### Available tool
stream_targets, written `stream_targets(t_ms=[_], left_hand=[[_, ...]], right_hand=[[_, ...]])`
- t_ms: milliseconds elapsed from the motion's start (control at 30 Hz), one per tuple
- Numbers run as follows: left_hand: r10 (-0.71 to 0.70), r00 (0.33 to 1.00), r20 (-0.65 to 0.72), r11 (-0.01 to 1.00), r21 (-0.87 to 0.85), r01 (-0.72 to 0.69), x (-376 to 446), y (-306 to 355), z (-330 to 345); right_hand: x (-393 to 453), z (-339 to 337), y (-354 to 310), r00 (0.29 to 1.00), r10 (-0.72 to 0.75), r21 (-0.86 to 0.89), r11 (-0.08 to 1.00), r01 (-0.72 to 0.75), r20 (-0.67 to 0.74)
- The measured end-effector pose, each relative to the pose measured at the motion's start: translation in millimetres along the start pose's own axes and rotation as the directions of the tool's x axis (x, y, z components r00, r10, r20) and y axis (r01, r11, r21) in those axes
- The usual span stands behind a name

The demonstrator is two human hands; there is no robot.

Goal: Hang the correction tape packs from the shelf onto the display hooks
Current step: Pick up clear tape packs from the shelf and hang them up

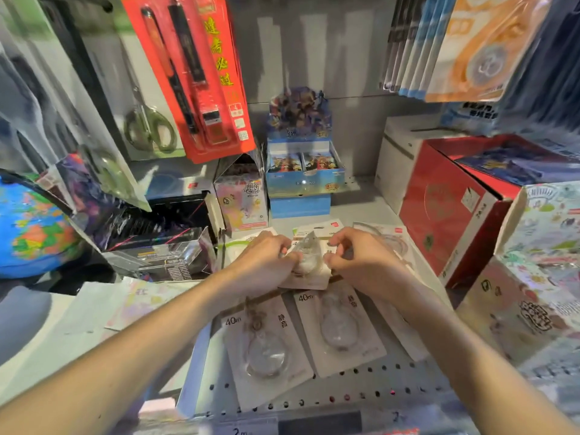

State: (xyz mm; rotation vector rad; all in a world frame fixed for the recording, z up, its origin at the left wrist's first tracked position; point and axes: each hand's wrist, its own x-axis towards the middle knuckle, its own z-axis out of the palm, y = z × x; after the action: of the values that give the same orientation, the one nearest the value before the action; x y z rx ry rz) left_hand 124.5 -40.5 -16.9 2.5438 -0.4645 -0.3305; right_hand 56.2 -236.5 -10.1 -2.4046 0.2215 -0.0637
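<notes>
Several correction tape packs lie flat on the perforated shelf (314,394). One beige pack marked 40m (266,350) lies near the front, a second one (339,331) beside it on the right. Further back, both hands meet over a small stack of packs (309,262). My left hand (263,262) grips its left side and my right hand (361,259) pinches its right side, and the top pack is tilted up between them. More packs show under and behind my hands. An orange correction tape pack (480,48) hangs at the top right; its hook is out of view.
A red pen pack (194,76) and a scissors pack (147,120) hang at the upper left. Card boxes (301,174) stand at the back of the shelf. A red box (452,208) and patterned boxes (539,265) crowd the right side; a globe (28,227) sits left.
</notes>
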Motion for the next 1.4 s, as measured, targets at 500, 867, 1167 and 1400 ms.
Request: stream_targets(t_ms=[500,867,1167,1400], left_hand=[[-0.030,0.993,-0.113,0.893,-0.449,-0.024,-14.7,7.6,-2.7],[-0.010,0.995,-0.094,0.627,-0.776,-0.067,-40.7,18.4,-20.9],[0.061,0.997,-0.056,0.690,-0.719,-0.082,-45.0,23.2,-8.6],[0.042,0.997,-0.066,0.718,-0.692,-0.076,-44.6,30.7,-1.6]], right_hand=[[-5.3,-3.7,-9.4,0.995,0.088,0.713,0.700,-0.028,-0.047],[-28.3,-27.6,-22.3,0.990,-0.037,0.496,0.863,0.102,-0.139],[-74.5,-53.6,27.4,0.992,-0.040,-0.254,0.967,0.010,-0.116],[-89.4,-48.8,37.2,0.973,0.231,-0.381,0.899,-0.217,-0.010]])
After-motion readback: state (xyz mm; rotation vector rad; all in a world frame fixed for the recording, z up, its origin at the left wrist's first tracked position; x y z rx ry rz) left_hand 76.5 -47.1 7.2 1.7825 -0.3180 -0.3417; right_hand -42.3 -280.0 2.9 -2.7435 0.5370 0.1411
